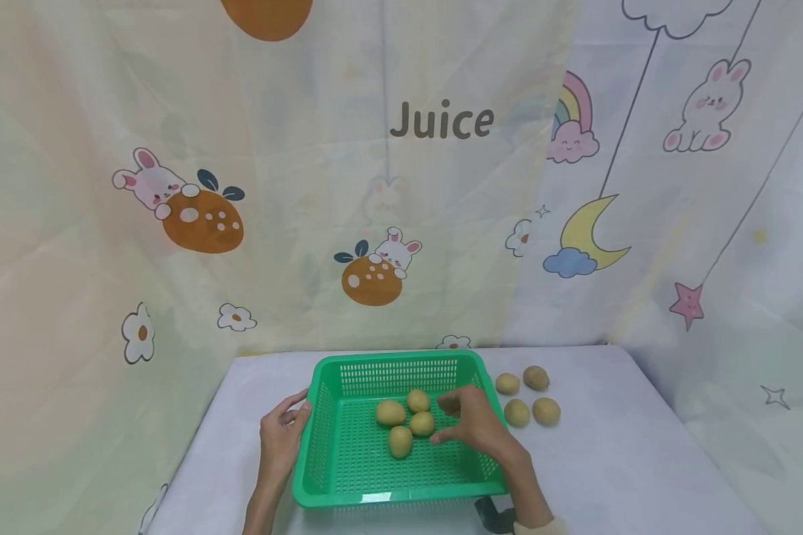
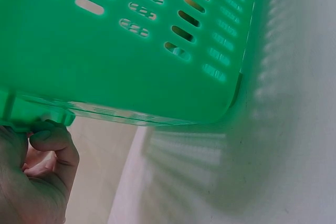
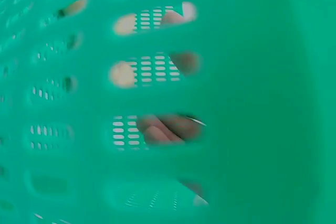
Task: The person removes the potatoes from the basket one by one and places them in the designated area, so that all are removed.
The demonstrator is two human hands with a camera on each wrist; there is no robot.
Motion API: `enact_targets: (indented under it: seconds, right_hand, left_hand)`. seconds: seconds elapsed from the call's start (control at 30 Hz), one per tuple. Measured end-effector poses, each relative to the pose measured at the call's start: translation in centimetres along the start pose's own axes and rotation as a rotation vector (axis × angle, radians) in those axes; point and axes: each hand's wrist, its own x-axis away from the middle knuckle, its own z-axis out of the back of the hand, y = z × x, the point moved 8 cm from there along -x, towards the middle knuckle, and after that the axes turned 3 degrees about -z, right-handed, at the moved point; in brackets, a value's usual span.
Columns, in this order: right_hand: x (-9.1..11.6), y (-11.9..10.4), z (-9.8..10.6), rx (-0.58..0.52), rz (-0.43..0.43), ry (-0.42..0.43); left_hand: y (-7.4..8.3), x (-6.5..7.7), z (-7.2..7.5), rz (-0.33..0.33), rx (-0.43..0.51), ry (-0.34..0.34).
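A green plastic basket (image 1: 442, 491) with slotted walls stands on the table. My left hand (image 1: 283, 435) pinches its left rim; in the left wrist view, thumb and curled fingers (image 2: 55, 142) meet at the rim. Several yellowish-brown potatoes (image 1: 400, 441) lie grouped on the basket floor. My right hand (image 1: 473, 422) hangs over the right part of the basket, thumb and fingers parted with nothing between them, just right of the nearest potato (image 1: 422, 424). The basket wall (image 3: 262, 103) fills the right wrist view, and pieces of the right hand (image 3: 163, 129) show through its slots.
Several more potatoes (image 1: 546, 411) sit on the white tabletop (image 1: 616, 461) just right of the basket. A printed curtain (image 1: 442, 193) with rabbits and the word "Juice" hangs behind the table and along its sides.
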Motion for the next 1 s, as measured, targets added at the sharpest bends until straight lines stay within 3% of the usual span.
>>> enact_targets:
  seconds: [0.23,0.63,1.0]
  right_hand:
    - [0.7,-1.3,1.1,0.008,0.000,-0.029]
    - [0.0,-4.1,3.2,0.036,0.075,-0.050]
    - [-3.2,-4.7,3.4,0.100,0.139,-0.100]
  left_hand:
    - [0.1,0.1,0.2,-0.015,-0.005,0.007]
    - [0.1,0.2,0.1,0.001,0.013,-0.019]
    - [0.0,0.1,0.1,-0.004,0.004,-0.003]
